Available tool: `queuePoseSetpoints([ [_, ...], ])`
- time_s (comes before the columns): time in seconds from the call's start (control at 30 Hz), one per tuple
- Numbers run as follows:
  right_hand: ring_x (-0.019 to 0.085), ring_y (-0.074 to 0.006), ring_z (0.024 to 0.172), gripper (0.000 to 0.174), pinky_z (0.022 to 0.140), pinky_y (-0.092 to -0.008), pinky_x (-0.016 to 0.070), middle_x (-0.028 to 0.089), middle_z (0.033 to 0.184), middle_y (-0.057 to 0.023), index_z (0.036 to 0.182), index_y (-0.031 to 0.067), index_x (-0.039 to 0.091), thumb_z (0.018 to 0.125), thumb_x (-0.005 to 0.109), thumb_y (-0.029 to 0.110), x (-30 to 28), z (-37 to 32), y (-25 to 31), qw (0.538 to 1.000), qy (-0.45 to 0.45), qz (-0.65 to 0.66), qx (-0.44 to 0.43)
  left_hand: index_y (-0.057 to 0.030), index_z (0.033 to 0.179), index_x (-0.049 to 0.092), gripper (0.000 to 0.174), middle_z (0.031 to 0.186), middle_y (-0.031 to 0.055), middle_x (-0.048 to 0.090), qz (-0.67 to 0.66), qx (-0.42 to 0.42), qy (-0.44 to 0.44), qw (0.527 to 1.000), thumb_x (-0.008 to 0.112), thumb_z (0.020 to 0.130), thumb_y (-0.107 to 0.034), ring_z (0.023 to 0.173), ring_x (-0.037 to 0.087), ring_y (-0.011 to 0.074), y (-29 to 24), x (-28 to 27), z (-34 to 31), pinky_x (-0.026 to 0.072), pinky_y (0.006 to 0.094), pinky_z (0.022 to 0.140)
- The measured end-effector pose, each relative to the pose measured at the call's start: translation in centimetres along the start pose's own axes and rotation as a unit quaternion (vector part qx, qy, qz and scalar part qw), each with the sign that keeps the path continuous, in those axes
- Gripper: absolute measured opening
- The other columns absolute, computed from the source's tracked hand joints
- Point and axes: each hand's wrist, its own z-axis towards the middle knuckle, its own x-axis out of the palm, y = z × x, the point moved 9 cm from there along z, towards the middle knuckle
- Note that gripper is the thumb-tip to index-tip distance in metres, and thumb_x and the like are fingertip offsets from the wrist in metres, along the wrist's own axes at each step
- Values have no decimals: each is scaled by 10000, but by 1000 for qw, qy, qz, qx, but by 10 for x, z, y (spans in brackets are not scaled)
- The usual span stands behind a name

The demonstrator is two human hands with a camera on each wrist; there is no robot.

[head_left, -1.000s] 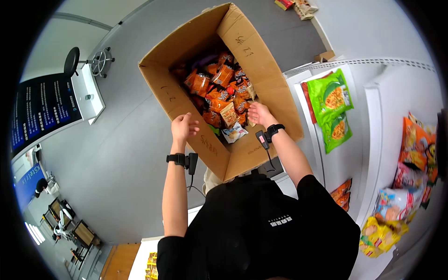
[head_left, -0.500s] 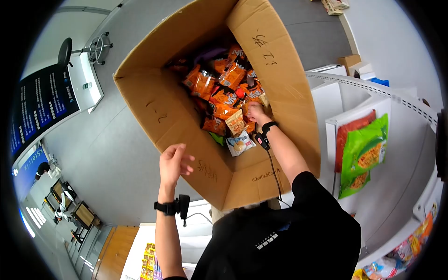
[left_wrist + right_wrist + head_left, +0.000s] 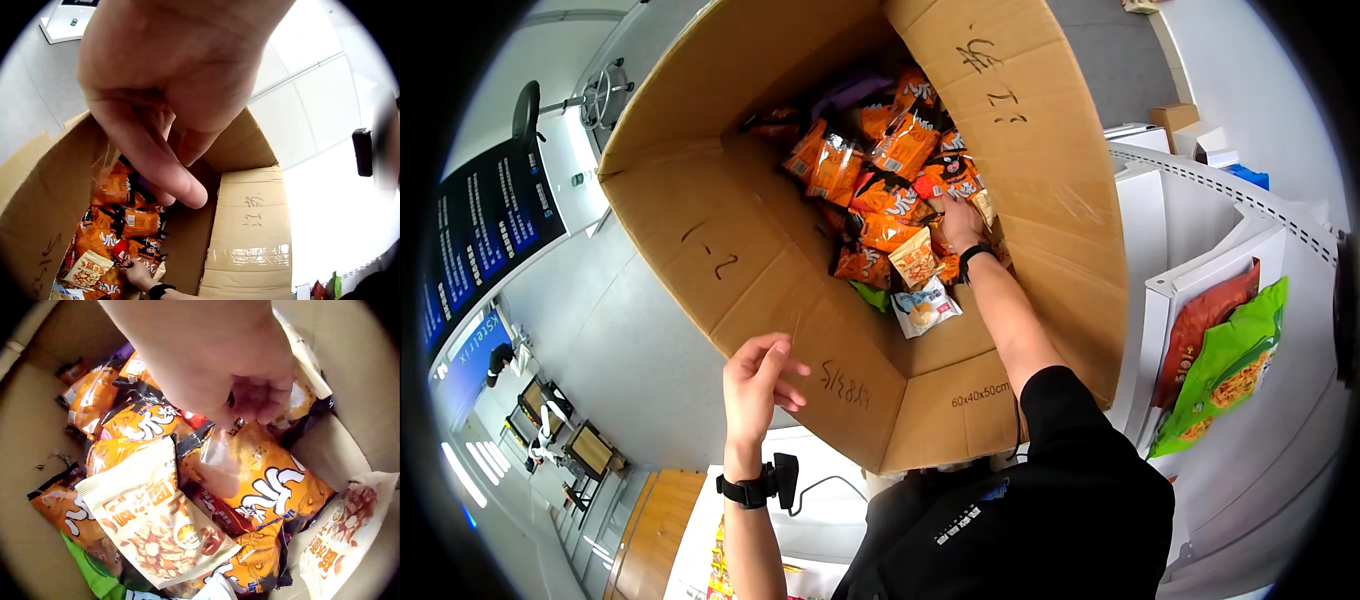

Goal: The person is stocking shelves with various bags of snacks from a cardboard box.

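Observation:
In the head view, the right hand [image 3: 960,222] is down among orange snack packets [image 3: 890,232] inside a large cardboard box [image 3: 745,240]. The right wrist view has its curled fingers [image 3: 265,403] at the top of an orange packet [image 3: 269,481]; whether they grip it is hidden. Beside that packet lies a cream nut packet [image 3: 156,519], with another cream packet [image 3: 350,531] at the right. The left hand [image 3: 755,385] hovers by the box's near left edge, fingers loosely bent and holding nothing. A white packet [image 3: 925,307] lies near the box's near end.
At the right, green [image 3: 1230,375] and red [image 3: 1205,335] food bags lie on a white shelf [image 3: 1155,300]. A wheeled stool [image 3: 605,95] and a dark screen [image 3: 495,225] are at the far left. Yellow packets [image 3: 720,570] show at the lower left.
The right hand has reached deeper into the box, onto the packets. The left hand has moved down and left in the view. The box appears larger as the head view has come closer.

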Motion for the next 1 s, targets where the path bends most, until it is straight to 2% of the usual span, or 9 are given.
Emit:
queuePoseSetpoints([
  [0.13, 624, -349, 917, 257, 730, -449, 504, 624, 1029, -182, 1139, 118, 522, 893, 445, 123, -9, -21, -16, 998, 10, 6, 54, 25, 1077, 572, 271, 765, 124, 664, 0, 9, 6, 1000, 551, 927, -200, 433, 570, 124, 1, 1, -1, 469, 219, 388],
  [0.23, 672, -316, 796, 230, 665, -428, 539, 683, 841, -147, 1084, 89, 572, 893, 449, 121, -20, -36, -16, 997, -43, -31, 56, 24, 1077, 570, 272, 768, 120, 663, -2, 13, 17, 1000, 555, 927, -203, 432, 564, 118, 1, 2, -1, 463, 216, 385],
  [0.37, 667, -321, 829, 199, 676, -442, 531, 677, 868, -158, 1023, 92, 592, 843, 550, 166, -29, -52, -8, 995, -25, 6, 91, 20, 1077, 571, 293, 764, 113, 662, -3, 28, 28, 999, 567, 922, -229, 429, 559, 111, 3, 1, -2, 457, 213, 383],
  [0.47, 650, -352, 835, 195, 700, -451, 515, 667, 861, -176, 983, 81, 588, 821, 597, 188, -52, -72, 7, 994, -72, 42, 70, 12, 1067, 576, 329, 769, 105, 660, 16, 43, 32, 998, 572, 917, -281, 428, 546, 105, 1, 2, -4, 455, 212, 390],
  [0.57, 624, -384, 850, 191, 730, -455, 497, 657, 868, -187, 964, 75, 577, 820, 611, 196, -65, -85, 13, 977, -111, 178, 31, 9, 1076, 575, 342, 791, 107, 662, 13, 58, 49, 997, 580, 910, -290, 447, 556, 106, 1, 2, -6, 463, 211, 407],
  [0.6, 608, -393, 867, 188, 750, -448, 485, 654, 887, -183, 940, 75, 580, 816, 629, 207, -78, -94, 18, 974, -89, 205, 38, 9, 1089, 572, 350, 811, 108, 661, 11, 64, 54, 996, 581, 907, -290, 465, 565, 107, 0, 3, -7, 474, 214, 422],
  [0.73, 617, -365, 855, 181, 734, -433, 484, 655, 867, -169, 890, 82, 601, 796, 654, 227, -122, -135, 28, 964, -116, 229, 69, 23, 1063, 571, 326, 805, 121, 663, -11, 83, 70, 994, 584, 900, -259, 473, 587, 126, 1, 3, -9, 483, 233, 419],
  [0.97, 629, -339, 875, 232, 755, -405, 484, 669, 895, -157, 910, 75, 648, 780, 685, 264, -182, -200, 35, 939, -180, 292, 21, 9, 1033, 582, 311, 797, 116, 656, -4, 124, 92, 988, 592, 893, -268, 505, 616, 146, 2, 3, -7, 486, 251, 417],
  [1.0, 641, -249, 743, 216, 662, -349, 493, 675, 856, -149, 894, 57, 635, 793, 690, 240, -192, -209, 40, 943, -199, 267, -5, 9, 1029, 583, 311, 796, 116, 654, -2, 131, 96, 987, 594, 891, -270, 510, 621, 151, 2, 3, -7, 488, 255, 418],
])
